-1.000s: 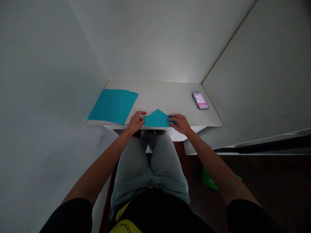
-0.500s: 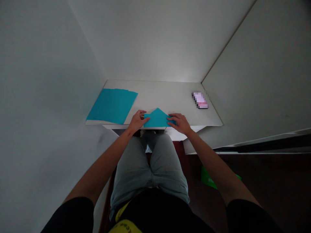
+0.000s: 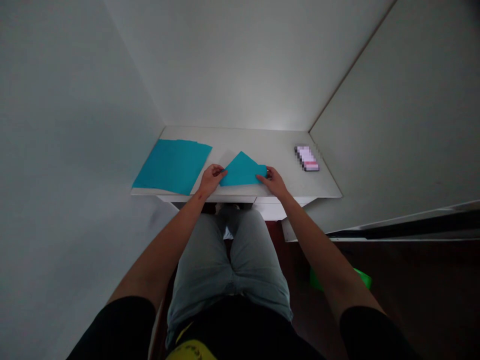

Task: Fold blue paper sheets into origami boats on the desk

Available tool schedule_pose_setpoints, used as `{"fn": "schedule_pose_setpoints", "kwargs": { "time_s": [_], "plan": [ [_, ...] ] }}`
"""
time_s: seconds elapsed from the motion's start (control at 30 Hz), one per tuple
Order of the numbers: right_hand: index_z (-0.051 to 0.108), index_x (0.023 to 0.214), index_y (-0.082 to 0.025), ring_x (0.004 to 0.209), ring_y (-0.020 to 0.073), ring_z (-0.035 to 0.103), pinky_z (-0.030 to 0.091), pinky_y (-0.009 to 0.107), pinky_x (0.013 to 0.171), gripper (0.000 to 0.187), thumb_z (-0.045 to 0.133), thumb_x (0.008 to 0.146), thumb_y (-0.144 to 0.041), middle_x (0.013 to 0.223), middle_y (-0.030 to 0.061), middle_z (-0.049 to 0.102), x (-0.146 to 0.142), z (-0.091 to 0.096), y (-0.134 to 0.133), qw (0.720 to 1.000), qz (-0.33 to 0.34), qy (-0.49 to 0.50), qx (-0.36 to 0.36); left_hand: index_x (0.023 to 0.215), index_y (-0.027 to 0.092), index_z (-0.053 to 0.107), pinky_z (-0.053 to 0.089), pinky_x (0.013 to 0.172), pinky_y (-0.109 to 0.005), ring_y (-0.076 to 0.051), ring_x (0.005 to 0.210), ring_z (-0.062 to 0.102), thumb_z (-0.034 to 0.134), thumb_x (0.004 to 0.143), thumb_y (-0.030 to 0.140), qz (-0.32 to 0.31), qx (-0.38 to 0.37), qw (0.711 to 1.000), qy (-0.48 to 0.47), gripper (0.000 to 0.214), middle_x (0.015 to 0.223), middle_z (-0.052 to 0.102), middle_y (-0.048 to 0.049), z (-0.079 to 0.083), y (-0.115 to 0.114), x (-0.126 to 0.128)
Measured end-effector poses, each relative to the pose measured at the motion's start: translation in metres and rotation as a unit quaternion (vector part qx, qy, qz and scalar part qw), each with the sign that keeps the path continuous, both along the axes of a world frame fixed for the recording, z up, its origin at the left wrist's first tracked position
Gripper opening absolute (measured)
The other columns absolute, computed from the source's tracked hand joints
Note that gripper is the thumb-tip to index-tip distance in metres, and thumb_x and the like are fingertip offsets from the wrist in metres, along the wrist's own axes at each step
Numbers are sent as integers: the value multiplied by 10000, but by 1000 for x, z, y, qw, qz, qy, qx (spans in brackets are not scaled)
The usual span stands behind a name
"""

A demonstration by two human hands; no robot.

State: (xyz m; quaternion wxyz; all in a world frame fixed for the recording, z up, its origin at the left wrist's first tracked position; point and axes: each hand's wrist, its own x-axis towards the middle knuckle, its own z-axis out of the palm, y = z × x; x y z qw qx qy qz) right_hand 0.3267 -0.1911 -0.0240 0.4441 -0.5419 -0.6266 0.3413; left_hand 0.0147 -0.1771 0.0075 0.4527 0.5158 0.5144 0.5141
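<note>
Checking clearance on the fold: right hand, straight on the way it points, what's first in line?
The folded teal paper. The right hand's fingertips already look to be at its right corner, so contact seems immediate, though depth is hard to judge from this view.

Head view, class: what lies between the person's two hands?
In the head view, a folded teal paper lies between the left hand and the right hand, touching both.

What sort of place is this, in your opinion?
Probably a small desk nook in a home: a narrow white desk between white walls, with a blurred phone and teal paper sheets on top.
</note>
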Motion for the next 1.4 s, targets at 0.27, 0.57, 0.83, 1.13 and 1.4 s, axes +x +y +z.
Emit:
{"fn": "schedule_pose_setpoints", "kwargs": {
  "time_s": [0.27,0.57,0.83,1.13,1.4],
  "plan": [
    [598,1117,-303,659,169,581,488,301,622,530,828,818,-675,726,-64,630,-11,7,0,992,-25,122,1,959,245,591,366,568,-230,-118,589,513,905,818,444,-47,13,999,-17,398,637,587,75,-2,-2,-4],
    [667,1073,-290,774,196,601,605,367,721,490,749,837,-711,938,15,686,-7,13,0,995,-6,96,7,952,216,747,565,832,-313,-183,884,694,917,727,451,-89,14,996,-9,367,935,777,-35,-2,0,-10],
    [643,1345,-264,1062,287,738,617,478,987,660,817,788,-572,1226,100,784,15,14,-5,993,101,59,-1,1383,187,746,593,831,-329,-175,850,722,930,667,284,-191,-26,981,9,745,1056,805,-67,-2,-2,-26],
    [674,1138,-267,998,272,797,645,504,1001,556,828,803,-683,1045,68,811,16,7,-1,994,62,84,-13,1332,181,760,634,942,-381,-215,958,794,902,697,222,-218,-43,975,11,652,1063,835,-93,-2,0,-27],
    [760,1125,-278,929,245,772,649,470,940,509,854,791,-650,1087,59,807,14,15,-6,994,63,86,0,1188,185,796,648,1014,-424,-224,998,802,911,827,412,-171,-32,985,-9,441,1091,835,-91,-4,-2,-21]
  ]
}}
